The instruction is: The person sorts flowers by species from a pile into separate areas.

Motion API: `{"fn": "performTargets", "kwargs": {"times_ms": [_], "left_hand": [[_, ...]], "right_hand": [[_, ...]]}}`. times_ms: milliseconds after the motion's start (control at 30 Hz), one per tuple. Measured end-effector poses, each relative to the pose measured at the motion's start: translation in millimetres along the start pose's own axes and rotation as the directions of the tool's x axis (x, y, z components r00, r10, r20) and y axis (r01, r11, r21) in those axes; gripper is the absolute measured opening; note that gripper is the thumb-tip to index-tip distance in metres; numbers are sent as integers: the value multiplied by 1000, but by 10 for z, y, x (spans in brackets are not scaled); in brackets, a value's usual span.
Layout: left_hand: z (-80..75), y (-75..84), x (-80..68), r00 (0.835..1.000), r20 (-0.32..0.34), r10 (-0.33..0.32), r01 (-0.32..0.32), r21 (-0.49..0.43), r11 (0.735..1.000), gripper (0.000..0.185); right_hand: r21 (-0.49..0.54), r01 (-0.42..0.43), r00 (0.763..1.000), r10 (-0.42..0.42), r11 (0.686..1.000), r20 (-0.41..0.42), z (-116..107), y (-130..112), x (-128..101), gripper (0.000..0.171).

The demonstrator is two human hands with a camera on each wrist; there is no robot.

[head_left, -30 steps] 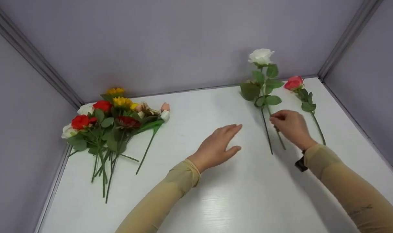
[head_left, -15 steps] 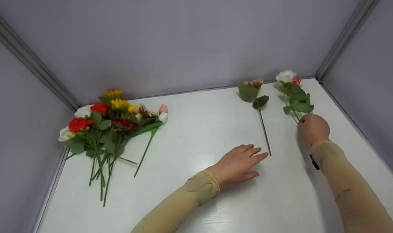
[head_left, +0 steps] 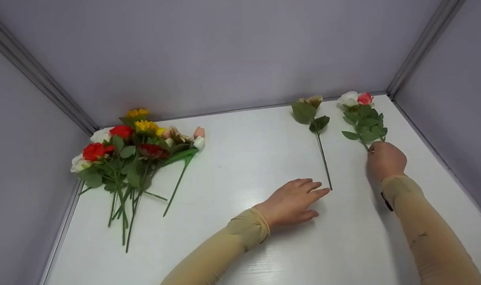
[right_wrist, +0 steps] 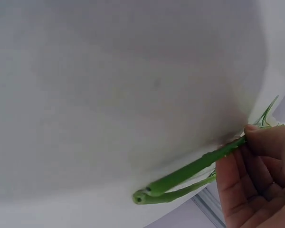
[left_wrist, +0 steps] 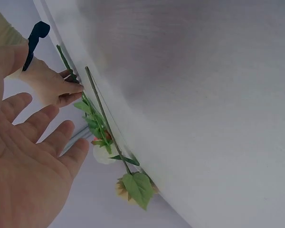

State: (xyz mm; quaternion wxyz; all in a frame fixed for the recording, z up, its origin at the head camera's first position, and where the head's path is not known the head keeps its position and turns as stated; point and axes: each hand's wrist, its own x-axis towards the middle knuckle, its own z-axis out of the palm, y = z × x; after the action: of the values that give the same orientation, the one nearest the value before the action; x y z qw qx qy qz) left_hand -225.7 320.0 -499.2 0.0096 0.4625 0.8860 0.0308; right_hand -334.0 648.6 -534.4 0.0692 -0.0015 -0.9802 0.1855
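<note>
My right hand (head_left: pixel 388 160) pinches the stem of a white rose (head_left: pixel 347 99) low over the right side of the table. Its bloom lies against a pinkish-red rose (head_left: pixel 365 98), and their leaves overlap. Seen from the right wrist, thumb and fingers grip a green stem (right_wrist: pixel 190 171), with a second stem end beside it. My left hand (head_left: pixel 290 202) is spread palm down, fingertips right at the lower end of a beige flower's dark stem (head_left: pixel 324 162). That flower (head_left: pixel 314 101) lies alone between the hands and the back wall; nothing is in the left palm (left_wrist: pixel 28 175).
A heap of artificial flowers lies at the left of the white table (head_left: pixel 240 158), with red roses (head_left: pixel 94 151), yellow sunflowers (head_left: pixel 146 127) and a white tulip (head_left: pixel 199 143) at its right side. Grey panels (head_left: pixel 240 55) enclose the table at the back and sides.
My right hand has carried the white rose right and laid it down beside the pinkish-red one, away from the beige flower. My left hand has moved right, toward the beige flower's stem.
</note>
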Motion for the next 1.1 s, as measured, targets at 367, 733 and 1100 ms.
{"fn": "performTargets", "kwargs": {"times_ms": [367,733,1100], "left_hand": [[18,-8,-16,1000,21,-6,7,-16,1000,66],[30,-20,-59,999,42,-5,6,-31,999,66],[28,-244,-258,998,8,-55,55,-85,995,61]], "right_hand": [[14,41,998,-40,999,-49,42,32,2,23],[-10,67,997,-67,998,-29,51,0,-7,27],[58,26,1000,-26,998,-4,10,-18,-46,28]]}}
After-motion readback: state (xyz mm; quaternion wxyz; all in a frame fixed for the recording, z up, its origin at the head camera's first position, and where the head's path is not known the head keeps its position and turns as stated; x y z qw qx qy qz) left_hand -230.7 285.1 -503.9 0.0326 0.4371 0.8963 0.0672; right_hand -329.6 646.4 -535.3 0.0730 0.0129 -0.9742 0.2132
